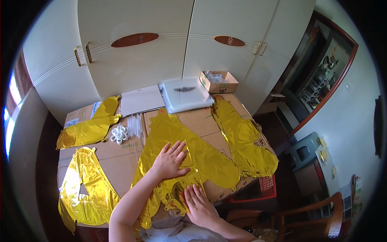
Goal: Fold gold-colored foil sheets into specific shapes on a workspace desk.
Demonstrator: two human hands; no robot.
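A large flat gold foil balloon [161, 129] lies uninflated before me, spread across cardboard on the table. My left hand [171, 160] rests palm down on its middle, fingers spread. Nearer to me, my right hand [199, 205] lies with fingers stretched out over the balloon's crumpled lower part, where the foil looks folded. Its thumb is mostly hidden. More flat gold foil balloons surround this one: an A-shaped balloon [96, 181] at the near left, a bent balloon [86, 127] at the far left, and a long balloon [246, 141] on the right.
Behind the balloons are white rings [119, 134], clear straws [135, 126], a pale flat sheet [141, 101], a stack of clear plastic bags [185, 94] and a small cardboard box [227, 85]. A red crate [266, 186] and wooden chair [322, 224] stand at the right.
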